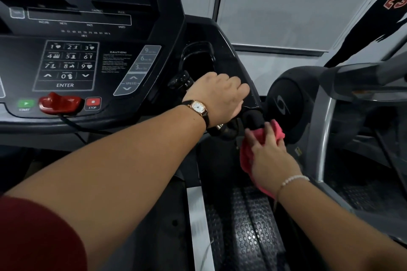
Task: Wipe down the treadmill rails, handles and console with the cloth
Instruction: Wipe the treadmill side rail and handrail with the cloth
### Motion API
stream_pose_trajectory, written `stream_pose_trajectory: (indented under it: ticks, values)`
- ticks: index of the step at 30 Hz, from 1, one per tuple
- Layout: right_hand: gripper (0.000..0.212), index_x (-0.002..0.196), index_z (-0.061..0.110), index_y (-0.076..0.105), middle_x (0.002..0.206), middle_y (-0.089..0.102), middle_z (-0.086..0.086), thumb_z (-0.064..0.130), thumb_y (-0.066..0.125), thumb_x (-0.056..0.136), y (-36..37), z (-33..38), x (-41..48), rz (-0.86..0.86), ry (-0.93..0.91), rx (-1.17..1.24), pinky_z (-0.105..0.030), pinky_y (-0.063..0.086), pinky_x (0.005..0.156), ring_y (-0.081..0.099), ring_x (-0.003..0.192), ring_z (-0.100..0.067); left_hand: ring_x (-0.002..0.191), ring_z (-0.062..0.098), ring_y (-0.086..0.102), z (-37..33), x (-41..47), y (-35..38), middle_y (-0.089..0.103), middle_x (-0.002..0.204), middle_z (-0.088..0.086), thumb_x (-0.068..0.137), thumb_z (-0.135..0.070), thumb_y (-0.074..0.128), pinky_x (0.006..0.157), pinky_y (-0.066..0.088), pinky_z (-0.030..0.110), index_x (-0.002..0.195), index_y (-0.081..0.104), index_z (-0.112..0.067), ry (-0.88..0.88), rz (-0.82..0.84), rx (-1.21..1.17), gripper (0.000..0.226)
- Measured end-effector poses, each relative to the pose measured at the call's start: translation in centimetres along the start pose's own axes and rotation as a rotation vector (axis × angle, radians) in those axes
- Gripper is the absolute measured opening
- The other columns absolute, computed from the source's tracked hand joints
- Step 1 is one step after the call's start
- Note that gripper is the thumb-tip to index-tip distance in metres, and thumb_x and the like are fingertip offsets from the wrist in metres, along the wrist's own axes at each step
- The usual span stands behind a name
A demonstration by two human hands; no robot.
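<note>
Two bare forearms reaching from the near edge toward the right side of a dark treadmill console [114,59], seen from the head camera looking forward and down. Left hand [220,92], with a gold wristwatch [198,106] on a black strap, clenched over the console's right edge, fingertips curled out of sight on the far side. Just nearer and to the right, right hand [271,156], with a white bead bracelet [294,179] at the wrist, grasping a pink cloth [246,156]. Thumb and spread fingers pressing the cloth against the near end of a black padded handle [253,117] jutting out below the console. Rest of the cloth bunched under the palm, one corner trailing beneath the wrist.

On the console face, a numbered keypad [66,65] marked ENTER; nearer, a green start button [26,103], a red safety key [59,103] and a red stop button [93,103] in a row. Below the hands, a silver side rail [199,215] beside a black studded footplate [248,233]. Dark red sleeve [33,237] at near left. Another grey machine [286,103] close on the right.
</note>
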State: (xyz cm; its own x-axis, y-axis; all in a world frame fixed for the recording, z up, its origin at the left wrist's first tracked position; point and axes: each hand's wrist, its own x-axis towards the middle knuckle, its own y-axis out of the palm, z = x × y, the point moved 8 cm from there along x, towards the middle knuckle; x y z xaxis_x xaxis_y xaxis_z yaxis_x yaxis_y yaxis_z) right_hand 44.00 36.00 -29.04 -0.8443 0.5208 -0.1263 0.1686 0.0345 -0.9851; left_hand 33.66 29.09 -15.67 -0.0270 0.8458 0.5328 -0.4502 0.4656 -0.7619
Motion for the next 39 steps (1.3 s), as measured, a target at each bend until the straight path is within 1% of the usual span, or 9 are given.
stream_pose_trajectory:
  ticks: [2,8,13,20,24,26,29,32,39]
  values:
    - [0.068,0.148,0.026,0.008,0.15,0.008,-0.018,0.022,0.042,0.089,-1.0,-1.2,1.3,-0.036,0.24,0.184,-0.058,0.04,0.098,0.021,0.133,-0.049,0.058,0.018,0.033,0.0,0.0,-0.1,0.042,0.07,-0.002,0.089,-0.033,0.046,0.056,0.026,0.031,0.09,0.055,-0.016,0.005,0.002,-0.008,0.019]
    - [0.086,0.139,0.003,0.02,0.136,0.032,-0.02,0.044,0.063,0.077,-2.9,-1.7,6.7,-0.073,0.417,0.317,-0.044,0.045,0.09,0.043,0.118,-0.034,0.06,0.018,0.035,0.0,0.0,-0.1,0.035,0.073,-0.002,0.092,-0.031,0.043,0.057,0.027,0.032,0.094,0.054,-0.016,0.0,0.026,-0.063,0.018]
    - [0.086,0.14,0.001,0.019,0.132,0.042,-0.019,0.03,0.066,0.074,-3.7,-2.9,8.4,-0.092,0.506,0.566,-0.039,0.044,0.091,0.042,0.124,-0.032,0.057,0.018,0.033,0.0,0.0,-0.1,0.034,0.07,-0.003,0.089,-0.027,0.049,0.055,0.027,0.031,0.089,0.055,-0.017,-0.002,0.023,-0.082,0.013]
    - [0.1,0.123,0.003,0.05,0.09,0.066,-0.018,0.061,0.073,0.045,-1.6,-5.5,7.7,0.134,0.552,1.025,-0.044,0.056,0.072,0.067,0.072,-0.033,0.054,0.017,0.03,0.0,0.0,-0.2,0.031,0.067,-0.003,0.084,-0.029,0.055,0.053,0.025,0.03,0.084,0.056,-0.017,0.007,-0.005,-0.035,0.012]
    - [0.076,0.11,-0.001,0.045,0.08,0.064,-0.014,0.049,0.07,0.059,-2.3,-4.2,6.4,0.122,0.563,0.808,-0.028,0.047,0.054,0.061,0.059,-0.025,0.053,0.017,0.029,0.1,0.1,-0.3,0.042,0.062,-0.003,0.078,-0.028,0.061,0.051,0.026,0.029,0.079,0.057,-0.017,0.005,-0.019,-0.015,0.012]
    - [0.067,0.118,0.005,0.04,0.103,0.059,-0.014,0.042,0.069,0.07,-2.8,-3.4,5.5,0.041,0.506,0.637,-0.033,0.048,0.069,0.061,0.086,-0.029,0.053,0.017,0.029,0.1,0.1,-0.4,0.048,0.061,-0.003,0.076,-0.027,0.063,0.05,0.026,0.028,0.077,0.057,-0.017,0.008,-0.032,-0.02,0.013]
    - [0.086,0.145,0.01,0.015,0.133,0.038,-0.019,0.041,0.062,0.08,-3.0,-1.7,1.9,-0.02,0.353,0.394,-0.044,0.041,0.096,0.047,0.117,-0.036,0.052,0.017,0.03,-0.1,0.1,-0.3,0.047,0.062,-0.003,0.078,-0.027,0.061,0.05,0.027,0.029,0.078,0.055,-0.016,0.025,-0.038,-0.022,0.013]
    - [0.082,0.147,0.006,0.009,0.136,0.033,-0.021,0.032,0.054,0.084,-1.9,-0.7,-2.7,-0.083,0.227,0.197,-0.039,0.04,0.099,0.043,0.12,-0.035,0.051,0.017,0.031,0.0,0.0,-0.3,0.047,0.061,-0.003,0.076,-0.027,0.063,0.049,0.028,0.028,0.077,0.056,-0.016,0.016,-0.034,-0.033,0.013]
    - [0.077,0.146,0.004,0.008,0.13,0.041,-0.015,0.031,0.046,0.085,0.1,-1.1,-7.5,-0.05,0.305,0.03,-0.031,0.048,0.088,0.054,0.108,-0.027,0.05,0.017,0.032,0.0,0.0,-0.2,0.032,0.063,-0.003,0.078,-0.025,0.062,0.048,0.029,0.028,0.078,0.055,-0.015,0.021,-0.021,-0.057,0.012]
